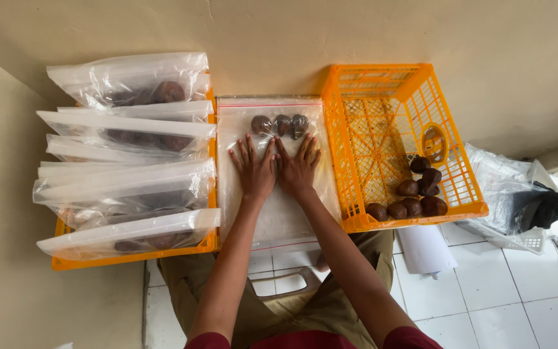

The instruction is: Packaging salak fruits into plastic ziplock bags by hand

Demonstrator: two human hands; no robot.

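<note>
Between two orange crates, left hand (253, 169) and right hand (297, 167) press flat, fingers spread, grasping nothing, on a clear bag (279, 213) — three brown fruits (280, 124) blurred inside — its near edge hidden by knees.

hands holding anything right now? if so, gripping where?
Nothing gripped. Left hand and right hand press flat, palms down, on the middle of the clear zip bag.

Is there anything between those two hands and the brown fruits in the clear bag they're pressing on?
Only the bag's own plastic. The left hand and right hand lie flat on the clear bag, and the three brown fruits sit inside it just beyond the fingertips. Nothing else lies between.
</note>
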